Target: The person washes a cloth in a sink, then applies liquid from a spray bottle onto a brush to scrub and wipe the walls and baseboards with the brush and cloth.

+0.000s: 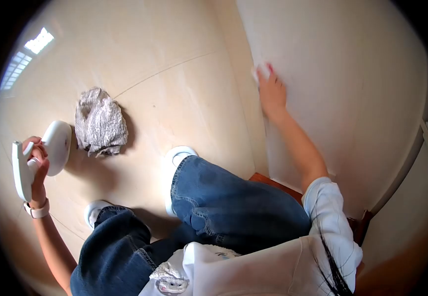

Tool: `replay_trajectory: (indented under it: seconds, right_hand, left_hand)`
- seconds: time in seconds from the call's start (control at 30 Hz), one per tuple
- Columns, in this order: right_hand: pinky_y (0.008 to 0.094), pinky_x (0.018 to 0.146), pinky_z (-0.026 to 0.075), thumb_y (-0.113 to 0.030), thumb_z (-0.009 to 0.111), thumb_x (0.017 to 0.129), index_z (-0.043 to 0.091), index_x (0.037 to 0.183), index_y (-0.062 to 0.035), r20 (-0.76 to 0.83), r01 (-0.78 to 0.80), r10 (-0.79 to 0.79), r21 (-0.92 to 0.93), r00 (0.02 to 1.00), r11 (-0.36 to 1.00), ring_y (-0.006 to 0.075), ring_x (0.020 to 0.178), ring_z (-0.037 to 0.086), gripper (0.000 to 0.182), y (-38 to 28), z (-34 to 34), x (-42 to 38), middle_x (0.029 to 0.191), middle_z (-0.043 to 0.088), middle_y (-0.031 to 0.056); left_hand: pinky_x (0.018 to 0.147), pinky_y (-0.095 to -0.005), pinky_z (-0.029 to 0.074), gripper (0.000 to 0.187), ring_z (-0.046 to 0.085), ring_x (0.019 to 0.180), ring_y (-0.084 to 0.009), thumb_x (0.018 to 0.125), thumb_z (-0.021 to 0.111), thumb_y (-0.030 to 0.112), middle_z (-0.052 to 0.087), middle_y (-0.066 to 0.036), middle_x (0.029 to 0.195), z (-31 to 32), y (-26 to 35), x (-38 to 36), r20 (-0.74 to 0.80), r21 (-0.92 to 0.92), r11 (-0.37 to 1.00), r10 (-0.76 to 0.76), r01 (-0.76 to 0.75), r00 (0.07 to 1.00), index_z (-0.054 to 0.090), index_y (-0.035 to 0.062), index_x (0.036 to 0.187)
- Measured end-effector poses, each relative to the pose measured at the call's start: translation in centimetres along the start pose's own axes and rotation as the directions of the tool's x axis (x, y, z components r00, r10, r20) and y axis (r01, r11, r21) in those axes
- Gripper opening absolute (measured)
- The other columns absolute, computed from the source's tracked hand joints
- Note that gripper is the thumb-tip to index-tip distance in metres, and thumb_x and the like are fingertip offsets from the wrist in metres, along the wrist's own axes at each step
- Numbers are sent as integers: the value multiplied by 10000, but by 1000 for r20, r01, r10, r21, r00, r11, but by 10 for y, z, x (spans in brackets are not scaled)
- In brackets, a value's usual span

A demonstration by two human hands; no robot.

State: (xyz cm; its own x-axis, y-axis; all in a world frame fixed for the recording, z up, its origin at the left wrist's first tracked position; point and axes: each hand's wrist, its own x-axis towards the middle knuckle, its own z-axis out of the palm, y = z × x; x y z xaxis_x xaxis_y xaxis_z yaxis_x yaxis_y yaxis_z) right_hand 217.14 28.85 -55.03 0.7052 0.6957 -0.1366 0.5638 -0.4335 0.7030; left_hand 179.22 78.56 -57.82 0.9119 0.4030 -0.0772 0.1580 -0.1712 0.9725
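Observation:
My left hand is wrapped around the neck of a white spray bottle, with its long white head above the fingers. A crumpled grey cloth lies on the floor beside the bottle. On the right, my right hand reaches out against the pale wall, near where it meets the floor. Its fingers are bent and blurred around a small whitish thing, mostly hidden, that I cannot name. A spot of red shows at the fingertips.
Beige tiled floor with a thin joint line spreads ahead. My white shoes and blue jeans are below. Reddish-brown wood shows beside my right leg. A dark curved edge runs along the far right.

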Motion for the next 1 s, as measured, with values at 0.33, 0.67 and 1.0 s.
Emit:
replay_trajectory:
  seconds: [0.33, 0.67, 1.0]
  right_hand:
    - [380, 647, 443, -182, 457, 848, 434, 1301, -285, 222, -51, 62, -52, 973, 997, 260, 775, 538, 466, -14, 14, -83, 950, 498, 127]
    - [352, 608, 434, -135, 476, 807, 487, 1254, -279, 44, -127, 127, 5, 991, 992, 228, 725, 531, 470, 13, 5, -100, 1021, 520, 126]
    - [366, 631, 466, -144, 506, 801, 455, 1286, -267, 215, -6, 26, -93, 976, 996, 255, 691, 539, 503, -14, 22, -126, 910, 487, 103]
  left_hand:
    - [897, -335, 334, 389, 452, 821, -152, 714, 635, 126, 469, -30, 808, -2, -4, -4, -53, -53, 997, -62, 59, 997, 506, -3, 1057]
    - [996, -380, 279, 343, 458, 934, -173, 753, 623, 118, 485, -48, 928, -16, -19, -8, -35, -59, 998, 7, -9, 999, 498, 26, 1058]
    - [1007, -396, 272, 357, 455, 924, -177, 748, 623, 132, 483, -64, 972, -24, -25, -7, 5, -56, 998, 5, -4, 1000, 505, 15, 1064]
